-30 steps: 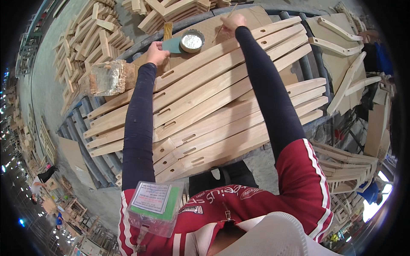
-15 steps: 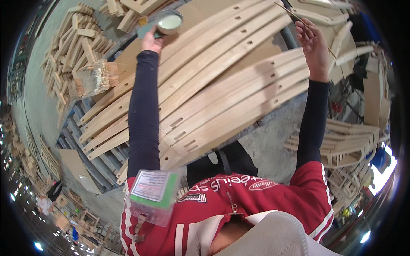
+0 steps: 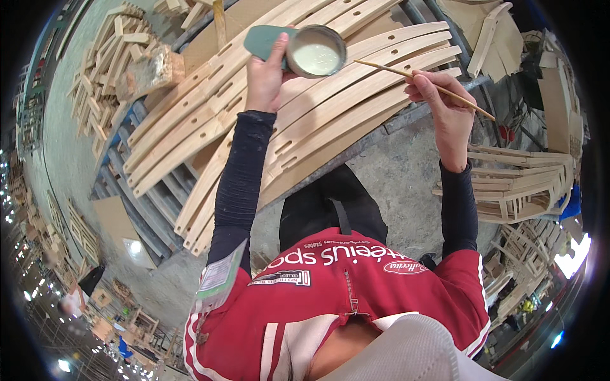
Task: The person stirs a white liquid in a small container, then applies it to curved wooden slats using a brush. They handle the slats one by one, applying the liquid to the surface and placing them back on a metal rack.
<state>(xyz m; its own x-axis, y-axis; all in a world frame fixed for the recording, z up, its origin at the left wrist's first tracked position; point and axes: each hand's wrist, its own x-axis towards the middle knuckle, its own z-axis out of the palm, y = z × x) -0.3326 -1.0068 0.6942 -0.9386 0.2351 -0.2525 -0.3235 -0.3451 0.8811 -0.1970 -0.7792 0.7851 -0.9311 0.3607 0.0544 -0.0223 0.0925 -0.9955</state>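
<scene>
My left hand (image 3: 265,75) grips a round metal can (image 3: 316,52) of pale creamy glue, tilted so its open mouth faces me, with a green lid (image 3: 265,39) behind it. My right hand (image 3: 440,100) pinches a thin wooden stick (image 3: 419,77) whose far tip points toward the can, just short of its rim. Both hands hover above a stack of long curved wooden slats (image 3: 330,120) with slots cut in them, lying across a metal rack (image 3: 136,203).
A heap of small wooden parts (image 3: 105,66) lies on the floor at upper left, next to a crumpled plastic bag (image 3: 149,71). Assembled wooden frames (image 3: 518,187) are piled at the right. More wooden pieces (image 3: 489,28) sit at upper right. Grey concrete floor (image 3: 406,184) shows below the rack.
My left hand has brought the can off the slats and tilted it toward me. My right hand has swung in from the far right with the stick, its tip now near the can.
</scene>
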